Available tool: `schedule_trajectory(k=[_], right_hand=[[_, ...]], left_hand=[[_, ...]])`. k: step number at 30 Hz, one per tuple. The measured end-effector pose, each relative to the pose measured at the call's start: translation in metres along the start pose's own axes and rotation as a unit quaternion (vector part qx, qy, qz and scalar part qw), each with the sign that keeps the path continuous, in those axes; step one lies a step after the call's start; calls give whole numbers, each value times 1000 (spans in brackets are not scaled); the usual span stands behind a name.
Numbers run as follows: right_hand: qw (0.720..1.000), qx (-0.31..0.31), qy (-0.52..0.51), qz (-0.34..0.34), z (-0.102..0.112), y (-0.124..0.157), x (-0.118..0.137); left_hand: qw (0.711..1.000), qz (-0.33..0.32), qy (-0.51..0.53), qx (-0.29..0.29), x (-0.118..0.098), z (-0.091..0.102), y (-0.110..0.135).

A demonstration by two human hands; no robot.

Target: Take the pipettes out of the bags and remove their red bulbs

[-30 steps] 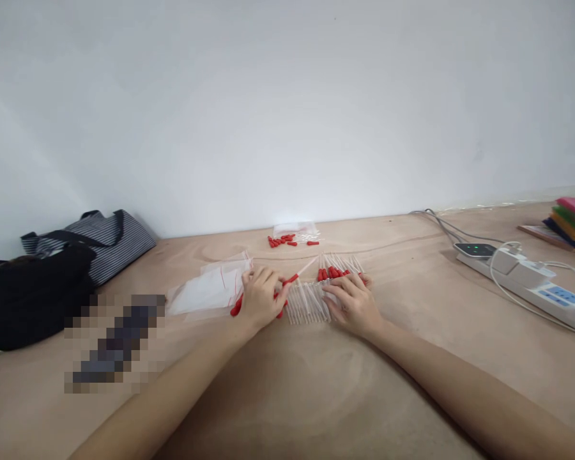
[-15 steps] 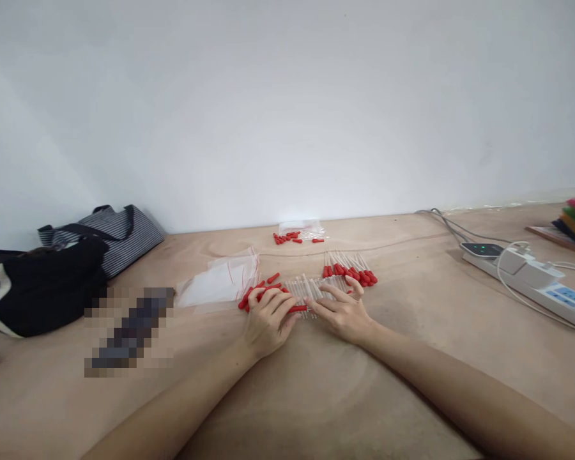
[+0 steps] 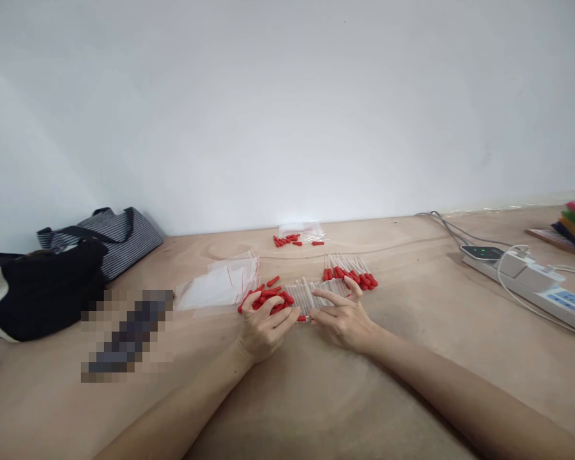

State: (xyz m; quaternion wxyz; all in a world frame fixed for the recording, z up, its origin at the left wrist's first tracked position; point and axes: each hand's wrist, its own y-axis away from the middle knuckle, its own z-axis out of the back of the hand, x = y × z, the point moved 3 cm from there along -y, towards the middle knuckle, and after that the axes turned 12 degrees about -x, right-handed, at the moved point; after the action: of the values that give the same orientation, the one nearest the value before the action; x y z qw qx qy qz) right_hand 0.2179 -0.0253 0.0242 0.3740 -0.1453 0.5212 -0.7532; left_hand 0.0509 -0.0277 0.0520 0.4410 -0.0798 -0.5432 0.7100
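Observation:
My left hand (image 3: 263,332) is closed on a red rubber dropper bulb (image 3: 301,317), whose end shows past my fingertips. Beside and beyond its fingers lies a heap of red rubber bulbs (image 3: 271,292). My right hand (image 3: 345,321) pinches at the bulb's right end; a thin glass tube seems to be between those fingertips, largely hidden. A row of clear glass tubes (image 3: 303,291) lies just past my fingertips, partly under the right hand. Finished-looking droppers, glass tubes with red bulbs (image 3: 367,280) on them, are gathered beyond the right hand.
Clear zip bags (image 3: 215,283) lie left of the bulbs. Another bag (image 3: 301,229) with loose red bulbs (image 3: 282,241) is near the wall. Black and striped bags (image 3: 131,239) stand left, beside a blurred-out dark item (image 3: 131,332). A power strip (image 3: 531,284) with cables lies right.
My left fingers have shifted and lifted off the heap, uncovering more red bulbs. The held red bulb has moved slightly lower, and both hands' fingertips are close together around it.

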Motion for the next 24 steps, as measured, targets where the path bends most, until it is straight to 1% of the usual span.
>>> schedule_trajectory(k=[2, 4, 7, 9, 11, 14, 16, 17, 19, 20, 21, 22, 24], right_hand=[[999, 20, -40, -31, 1, -4, 0], [994, 53, -78, -60, 2, -7, -1], [983, 100, -122, -94, 6, -9, -5], [976, 118, -132, -126, 10, -9, -11], [969, 126, -121, -175, 14, -7, -21], [951, 113, -83, -276, 16, -4, -37], [930, 98, -60, -349, 14, -1, -46], [916, 93, -52, -386, 13, 1, -49], [883, 88, -44, -460, 10, 5, -56], [864, 88, -42, -493, 9, 7, -59], [847, 90, -41, -522, 8, 8, -61], [831, 93, -38, -548, 7, 9, -63], [806, 101, -26, -583, 4, 10, -65]], left_hand=[[1000, -13, -8, -21, -1, 2, -2], [999, -18, -18, -39, -1, 4, -5], [998, -40, -30, -37, 3, 9, -6], [997, -31, -53, -36, 14, 13, -5], [995, 22, -87, -43, 30, 17, -1], [980, 171, -99, -30, 55, 18, 9], [958, 281, -61, 2, 68, 14, 18], [942, 332, -35, 22, 72, 11, 23], [911, 407, 24, 67, 78, 7, 31], [900, 424, 53, 89, 78, 5, 33], [896, 423, 81, 109, 78, 4, 34], [899, 406, 103, 125, 76, 3, 33], [920, 336, 133, 151, 70, 2, 30]])
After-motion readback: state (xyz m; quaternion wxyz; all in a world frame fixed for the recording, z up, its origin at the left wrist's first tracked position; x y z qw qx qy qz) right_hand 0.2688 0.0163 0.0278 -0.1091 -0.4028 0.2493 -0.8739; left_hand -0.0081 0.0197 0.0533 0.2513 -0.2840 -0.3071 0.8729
